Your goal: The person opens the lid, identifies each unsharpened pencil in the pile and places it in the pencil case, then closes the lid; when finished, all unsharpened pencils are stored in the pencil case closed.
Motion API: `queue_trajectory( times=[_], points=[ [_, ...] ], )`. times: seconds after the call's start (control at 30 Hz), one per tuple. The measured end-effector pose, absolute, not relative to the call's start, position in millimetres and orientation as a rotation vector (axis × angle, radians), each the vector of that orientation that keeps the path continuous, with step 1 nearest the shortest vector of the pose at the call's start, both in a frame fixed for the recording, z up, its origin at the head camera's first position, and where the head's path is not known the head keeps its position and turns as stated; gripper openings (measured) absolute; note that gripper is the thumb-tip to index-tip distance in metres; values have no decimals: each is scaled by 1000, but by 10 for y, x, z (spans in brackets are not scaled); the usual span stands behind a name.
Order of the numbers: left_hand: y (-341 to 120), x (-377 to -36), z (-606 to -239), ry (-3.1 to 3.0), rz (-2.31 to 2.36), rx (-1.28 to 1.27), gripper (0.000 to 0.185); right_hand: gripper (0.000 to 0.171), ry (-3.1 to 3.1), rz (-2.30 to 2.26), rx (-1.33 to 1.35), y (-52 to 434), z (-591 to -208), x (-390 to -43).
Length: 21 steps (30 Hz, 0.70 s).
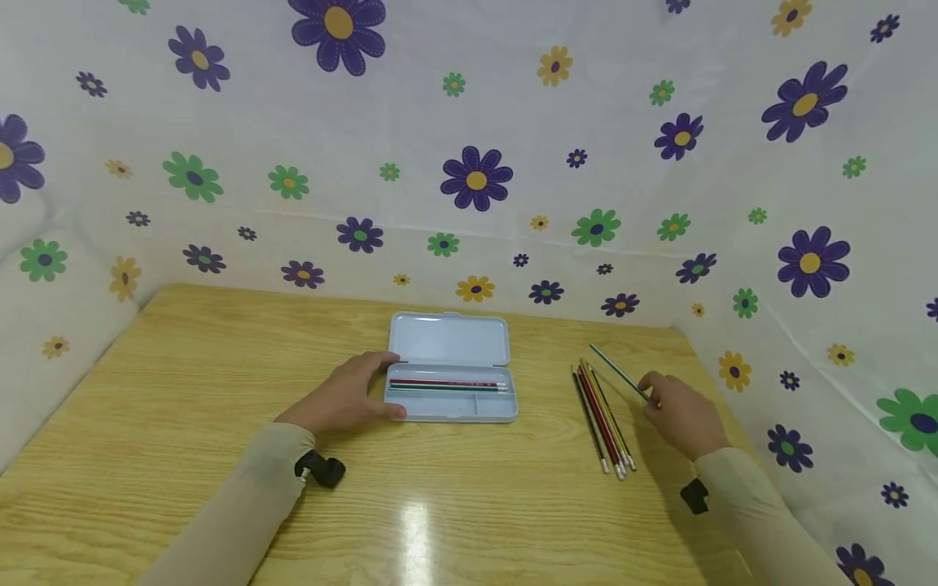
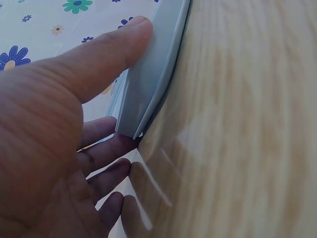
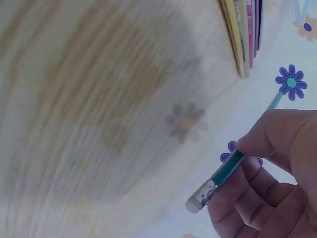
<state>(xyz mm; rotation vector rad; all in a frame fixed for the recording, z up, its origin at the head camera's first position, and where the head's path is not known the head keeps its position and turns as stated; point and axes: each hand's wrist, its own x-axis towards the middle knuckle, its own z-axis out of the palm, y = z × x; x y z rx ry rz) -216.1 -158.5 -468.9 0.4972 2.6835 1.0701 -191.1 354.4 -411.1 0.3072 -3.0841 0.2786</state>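
A light blue pencil case [image 1: 440,405] lies on the table with its lid folded back. My left hand [image 1: 350,395] holds its left end, thumb at the front corner and fingers round the back. In the left wrist view the thumb [image 2: 116,52] presses along the case wall [image 2: 148,79]. A red pencil [image 1: 432,382] and a green pencil [image 1: 432,388] lie side by side in the long compartment. My right hand [image 1: 681,413] pinches another green pencil [image 3: 229,166] near its eraser end, the far end slanting up and left beside the loose pencils [image 1: 604,419].
The loose bundle holds several pencils, dark, red and yellow, erasers toward me. The wooden table [image 1: 220,366] meets a white flowered cloth [image 1: 410,122] at the back and sides. A small divider [image 1: 476,404] splits the front of the case.
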Motion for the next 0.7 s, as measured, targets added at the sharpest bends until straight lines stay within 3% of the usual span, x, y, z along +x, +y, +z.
queue_trajectory(
  times=[0.7],
  points=[
    [-1577, -2169, -4698, 2682, 1084, 501, 98, 27, -2965, 372, 478, 3065, -3978, -1963]
  ],
)
